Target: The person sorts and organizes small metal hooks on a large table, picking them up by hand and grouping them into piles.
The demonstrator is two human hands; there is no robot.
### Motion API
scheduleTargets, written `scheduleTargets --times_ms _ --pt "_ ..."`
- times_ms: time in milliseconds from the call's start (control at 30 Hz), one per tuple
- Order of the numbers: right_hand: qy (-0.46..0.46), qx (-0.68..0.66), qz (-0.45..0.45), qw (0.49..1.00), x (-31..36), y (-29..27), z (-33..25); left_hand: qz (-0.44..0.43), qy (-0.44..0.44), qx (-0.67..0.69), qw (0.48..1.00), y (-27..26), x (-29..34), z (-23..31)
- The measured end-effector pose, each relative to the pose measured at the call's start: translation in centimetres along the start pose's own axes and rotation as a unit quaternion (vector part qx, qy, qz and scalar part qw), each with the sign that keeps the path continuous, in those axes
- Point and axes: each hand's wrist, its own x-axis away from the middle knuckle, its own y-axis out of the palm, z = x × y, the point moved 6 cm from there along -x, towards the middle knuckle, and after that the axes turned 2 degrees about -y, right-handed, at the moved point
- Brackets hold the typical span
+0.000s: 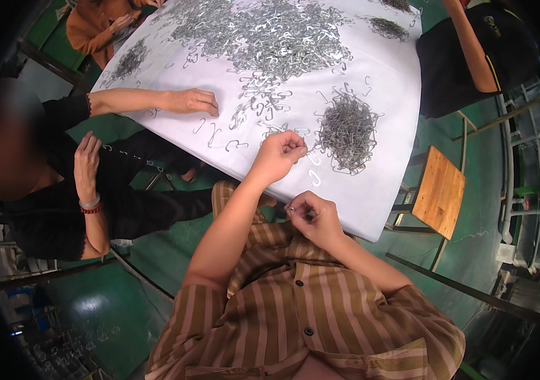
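My left hand (282,154) is over the near part of the white table, fingers curled together in a pinch. Whatever it holds, if anything, is hidden by the fingertips. Beside it lie loose silvery S-shaped metal hooks (314,178). Lower, just off the table's near edge, my right hand (318,220) is closed, with a small shiny metal piece (292,209) at its fingertips, too small to make out fully. To the right of my left hand sits a dense grey pile of bent wire pieces (348,131).
A large heap of metal hooks (282,41) spreads over the far side of the white table (389,158). A co-worker's hand (192,101) reaches over the table at left; their other hand (87,158) holds a dangling hook chain. A wooden stool (439,192) stands right.
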Motion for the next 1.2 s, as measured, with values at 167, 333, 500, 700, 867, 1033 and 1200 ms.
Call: scheduleTargets --times_ms 167,333,500,700,867,1033,1200 --pt "0.020 0.010 -0.005 1.000 -0.2 -0.1 0.3 -0.030 -0.073 0.028 0.996 -0.6 0.6 -1.3" --pt "-0.003 -0.004 0.035 0.999 -0.5 -0.2 0.2 -0.058 -0.142 0.058 0.986 -1.6 1.6 -2.3" --pt "0.008 0.005 0.056 0.998 -0.6 -0.7 0.0 -0.067 -0.074 0.066 0.993 -1.7 4.3 0.8" --pt "0.009 0.012 0.069 0.997 -0.9 -0.9 -0.3 -0.108 0.012 -0.045 0.993 -1.1 8.3 3.0" --pt "0.009 0.021 0.059 0.998 -1.0 -0.7 -0.4 -0.058 0.030 -0.119 0.991 -0.9 9.1 3.5" --pt "-0.003 0.021 0.060 0.998 -1.1 -0.6 -0.5 -0.043 0.044 -0.155 0.986 -0.7 9.5 4.3" --pt "-0.026 -0.003 0.038 0.999 -0.8 -0.4 -1.1 -0.059 0.038 -0.116 0.991 -0.4 10.1 4.0"
